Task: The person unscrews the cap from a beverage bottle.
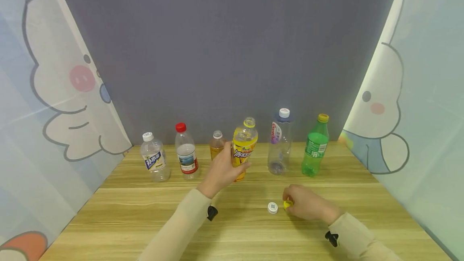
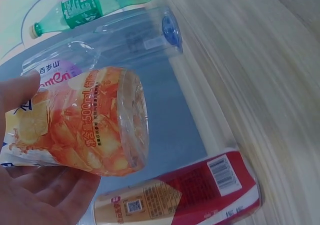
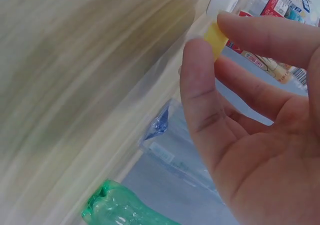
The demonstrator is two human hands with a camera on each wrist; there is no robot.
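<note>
My left hand (image 1: 224,170) grips a clear plastic bottle (image 1: 243,144) with a yellow iced-tea label; its neck has no cap and it tilts slightly to the right. In the left wrist view the bottle's base (image 2: 134,122) shows, raised off the table. Low over the table at the right, my right hand (image 1: 308,204) pinches a yellow bottle cap (image 3: 216,39) between thumb and forefinger. Just left of that hand a white cap (image 1: 272,208) lies on the wood. Behind the left hand stands an uncapped bottle with an amber label (image 1: 216,145), partly hidden.
Along the back of the wooden table (image 1: 239,228) stand a white-capped bottle (image 1: 156,160), a red-capped bottle (image 1: 187,156), a tall clear bottle (image 1: 280,144) with a white cap and a green bottle (image 1: 316,146) with a yellow cap. A grey backdrop (image 1: 224,51) rises behind them.
</note>
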